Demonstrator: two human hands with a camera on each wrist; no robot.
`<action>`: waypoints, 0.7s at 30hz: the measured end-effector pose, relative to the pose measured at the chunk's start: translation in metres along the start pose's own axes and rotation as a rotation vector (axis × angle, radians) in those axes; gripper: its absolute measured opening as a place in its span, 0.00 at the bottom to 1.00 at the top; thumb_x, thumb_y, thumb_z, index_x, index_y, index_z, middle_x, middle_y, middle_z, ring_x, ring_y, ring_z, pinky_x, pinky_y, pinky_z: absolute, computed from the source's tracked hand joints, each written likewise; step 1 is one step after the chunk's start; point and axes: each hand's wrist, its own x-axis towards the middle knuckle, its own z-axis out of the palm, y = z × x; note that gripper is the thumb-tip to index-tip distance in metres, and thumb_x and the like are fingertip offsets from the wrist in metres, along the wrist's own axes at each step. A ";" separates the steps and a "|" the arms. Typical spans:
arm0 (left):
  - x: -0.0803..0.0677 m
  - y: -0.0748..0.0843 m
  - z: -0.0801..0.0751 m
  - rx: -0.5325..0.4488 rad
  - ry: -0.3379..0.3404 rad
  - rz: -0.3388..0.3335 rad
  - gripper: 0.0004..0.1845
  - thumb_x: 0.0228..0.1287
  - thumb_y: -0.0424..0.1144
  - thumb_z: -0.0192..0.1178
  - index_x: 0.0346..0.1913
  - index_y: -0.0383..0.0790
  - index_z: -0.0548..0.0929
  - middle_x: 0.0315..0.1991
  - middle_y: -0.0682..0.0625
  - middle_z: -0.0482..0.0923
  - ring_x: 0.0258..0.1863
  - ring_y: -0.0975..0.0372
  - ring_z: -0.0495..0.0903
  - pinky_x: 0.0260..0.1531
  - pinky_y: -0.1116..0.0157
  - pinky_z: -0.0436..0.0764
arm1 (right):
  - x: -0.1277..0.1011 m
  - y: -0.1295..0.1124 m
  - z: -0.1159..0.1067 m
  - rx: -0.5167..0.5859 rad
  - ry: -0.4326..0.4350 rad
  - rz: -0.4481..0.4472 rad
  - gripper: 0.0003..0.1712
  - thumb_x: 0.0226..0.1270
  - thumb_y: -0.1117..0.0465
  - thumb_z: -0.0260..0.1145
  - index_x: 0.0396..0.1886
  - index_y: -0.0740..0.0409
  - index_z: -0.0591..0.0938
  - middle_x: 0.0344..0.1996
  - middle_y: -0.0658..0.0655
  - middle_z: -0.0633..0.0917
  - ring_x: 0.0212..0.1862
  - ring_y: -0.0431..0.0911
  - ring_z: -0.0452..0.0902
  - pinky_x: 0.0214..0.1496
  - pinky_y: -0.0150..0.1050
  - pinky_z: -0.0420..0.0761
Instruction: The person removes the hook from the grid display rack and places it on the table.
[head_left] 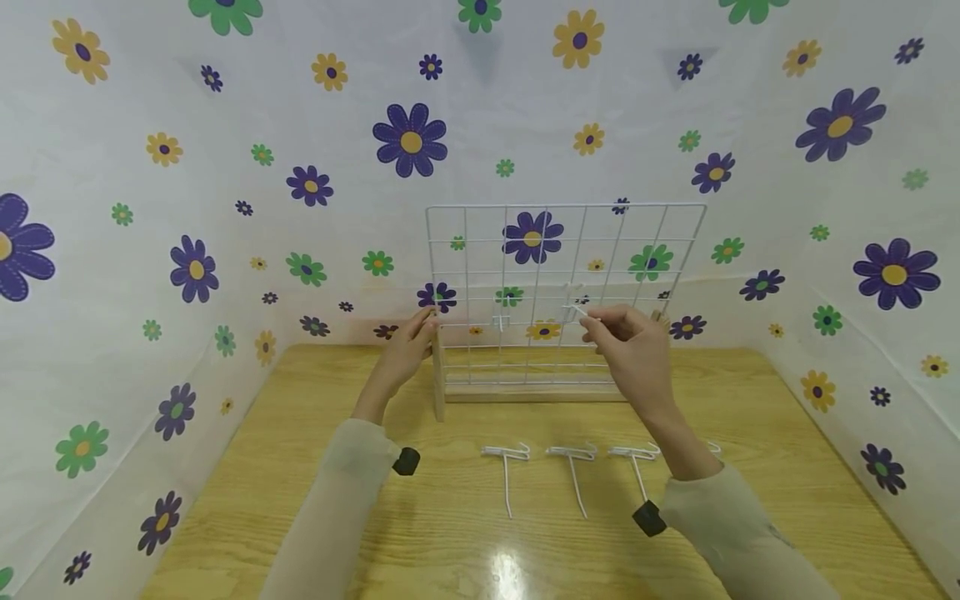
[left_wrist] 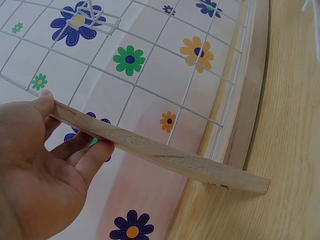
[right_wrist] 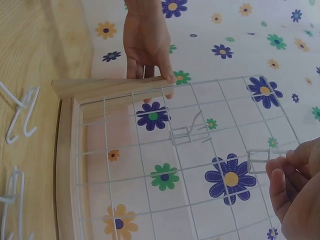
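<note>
A white wire grid panel (head_left: 562,205) stands upright in a wooden base. My left hand (head_left: 405,354) holds the upper end of its left wooden side post (left_wrist: 165,152), thumb on one face and fingers on the other. With thumb and fingers, my right hand (head_left: 633,350) pinches the arm of a white wire hook (right_wrist: 259,162) at the right-middle of the grid. Whether that hook's bracket is seated on the wires, I cannot tell. Another white hook (right_wrist: 181,135) hangs on the grid to its left, between the two hands.
On the wooden table (head_left: 300,517) in front of the stand lie several white hooks (head_left: 507,483) in a row, one partly hidden by the right forearm. Flower-patterned cloth (head_left: 480,83) surrounds the table at the back and both sides.
</note>
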 end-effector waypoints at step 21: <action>-0.003 0.001 0.001 0.016 0.007 0.001 0.32 0.86 0.52 0.41 0.84 0.47 0.53 0.80 0.38 0.55 0.75 0.42 0.64 0.70 0.50 0.73 | -0.020 -0.012 -0.034 -0.025 -0.016 0.029 0.04 0.71 0.72 0.69 0.41 0.71 0.86 0.30 0.56 0.89 0.30 0.37 0.83 0.30 0.25 0.83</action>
